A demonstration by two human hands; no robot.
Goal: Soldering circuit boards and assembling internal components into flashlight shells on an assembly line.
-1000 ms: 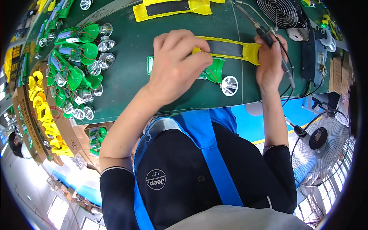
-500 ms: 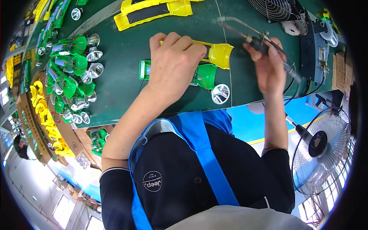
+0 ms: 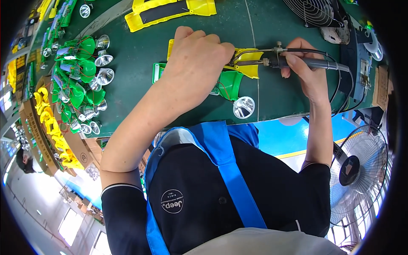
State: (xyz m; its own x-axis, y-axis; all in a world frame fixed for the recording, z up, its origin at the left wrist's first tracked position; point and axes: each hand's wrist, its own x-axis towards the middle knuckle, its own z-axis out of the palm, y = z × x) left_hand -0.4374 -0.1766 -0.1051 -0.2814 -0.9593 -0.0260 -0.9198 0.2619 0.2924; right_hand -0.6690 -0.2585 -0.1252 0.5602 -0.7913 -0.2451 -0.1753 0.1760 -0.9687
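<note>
My right hand (image 3: 312, 78) grips a soldering iron (image 3: 278, 62) with a thin curved metal tube alongside its shaft. The iron points left, and its front end reaches over a yellow plastic housing half (image 3: 251, 72) beside my left fingertips. My left hand (image 3: 195, 63) lies over that housing half with its fingers curled down; what they pinch is hidden beneath the hand. Nearer to me, partly under the left hand, is a green housing half (image 3: 231, 84) with thin red wires. A silvery reflector cup (image 3: 244, 107) sits at its right end.
More yellow housing halves (image 3: 170, 13) with dark strips lie at the far side. Green housings with reflectors (image 3: 87, 63) are crowded at left, near yellow parts (image 3: 53, 131). At far right are a wire-guarded fan (image 3: 312, 10) and a blue-grey device (image 3: 359, 63) with cables; a larger fan (image 3: 350, 170) stands below.
My right hand has brought the soldering iron from a raised, blurred position down and level, its front end now at the yellow housing half. My left hand stays over that housing, its wrist slightly shifted.
</note>
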